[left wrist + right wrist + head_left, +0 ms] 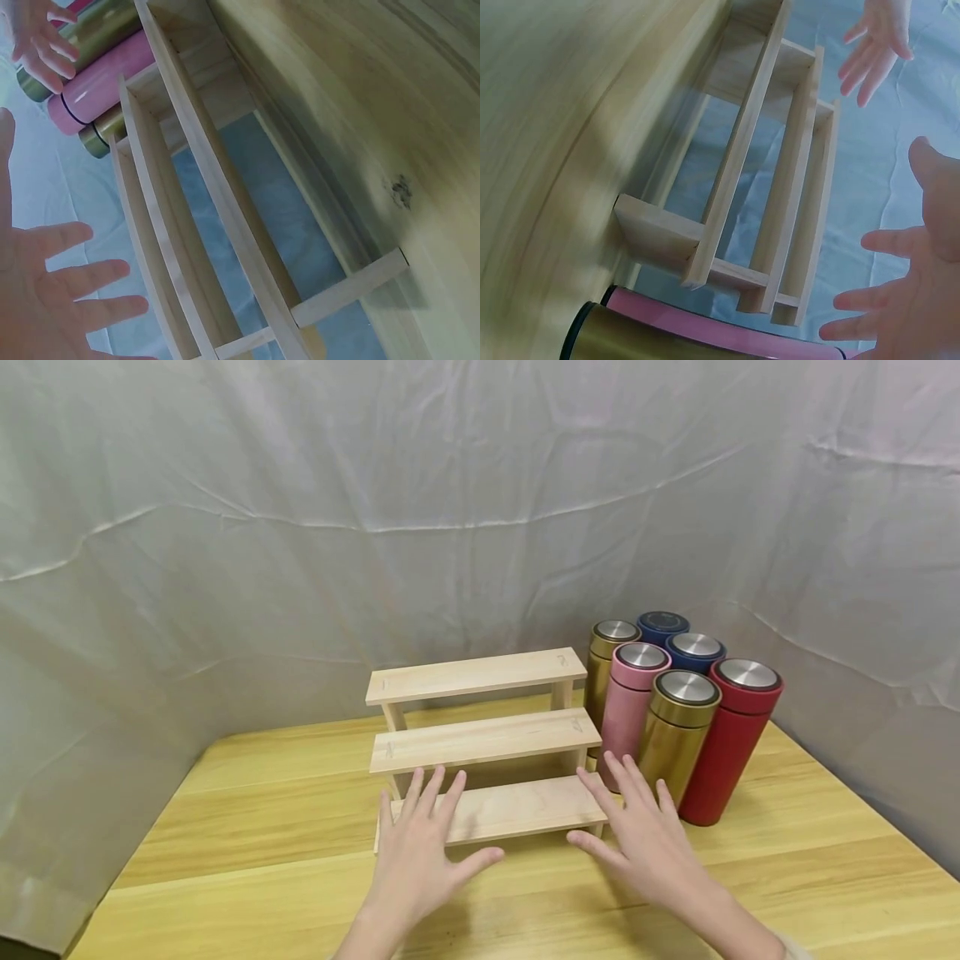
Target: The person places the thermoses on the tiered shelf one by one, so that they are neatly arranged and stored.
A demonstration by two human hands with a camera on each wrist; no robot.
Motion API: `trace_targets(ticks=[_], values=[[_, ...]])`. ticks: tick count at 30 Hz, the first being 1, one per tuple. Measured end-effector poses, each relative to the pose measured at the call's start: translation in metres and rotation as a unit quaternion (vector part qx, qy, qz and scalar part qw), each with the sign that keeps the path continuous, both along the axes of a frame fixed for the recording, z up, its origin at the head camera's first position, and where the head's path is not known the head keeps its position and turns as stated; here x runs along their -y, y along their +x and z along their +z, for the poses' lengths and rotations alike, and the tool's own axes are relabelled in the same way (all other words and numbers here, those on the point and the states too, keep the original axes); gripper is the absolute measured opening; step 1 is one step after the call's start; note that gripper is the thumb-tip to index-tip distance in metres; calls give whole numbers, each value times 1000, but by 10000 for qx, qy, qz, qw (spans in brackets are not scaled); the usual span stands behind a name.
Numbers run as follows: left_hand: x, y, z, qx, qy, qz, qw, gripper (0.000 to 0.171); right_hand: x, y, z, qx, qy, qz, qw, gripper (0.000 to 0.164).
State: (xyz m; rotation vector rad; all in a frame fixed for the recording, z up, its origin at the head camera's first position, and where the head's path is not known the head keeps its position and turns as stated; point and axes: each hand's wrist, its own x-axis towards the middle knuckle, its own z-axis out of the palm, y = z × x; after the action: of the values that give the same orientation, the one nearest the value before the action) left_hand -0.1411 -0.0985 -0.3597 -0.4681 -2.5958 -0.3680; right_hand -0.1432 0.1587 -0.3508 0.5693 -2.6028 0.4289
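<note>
A three-step wooden rack (487, 739) of pale wood stands mid-table, its lowest board toward me. My left hand (420, 860), fingers spread, hovers before the rack's lower left end. Fingers also spread, my right hand (645, 839) is by the lower right end, close to the flasks. Neither hand holds anything. Right of the rack cluster several metal-lidded flasks: a pink flask (633, 714), a front gold flask (678, 731), a red flask (731, 743), a rear gold flask (598, 677) and two blue flasks behind. Both wrist views show the rack from the front, each palm facing forward beside it.
The table (247, 827) has a yellow wood-grain top. A grey cloth (450, 527) hangs behind it and along both sides. The table's right edge (862, 793) runs past the red flask.
</note>
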Motion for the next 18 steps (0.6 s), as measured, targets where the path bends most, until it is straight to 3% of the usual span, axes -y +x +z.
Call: trace_targets(ticks=[10, 18], values=[[7, -4, -3, -425, 427, -357, 9975, 79, -7, -4, 0, -315, -471, 317, 9979, 55], [10, -5, -4, -329, 853, -659, 9936, 75, -11, -5, 2, -201, -1097, 547, 9923, 47]])
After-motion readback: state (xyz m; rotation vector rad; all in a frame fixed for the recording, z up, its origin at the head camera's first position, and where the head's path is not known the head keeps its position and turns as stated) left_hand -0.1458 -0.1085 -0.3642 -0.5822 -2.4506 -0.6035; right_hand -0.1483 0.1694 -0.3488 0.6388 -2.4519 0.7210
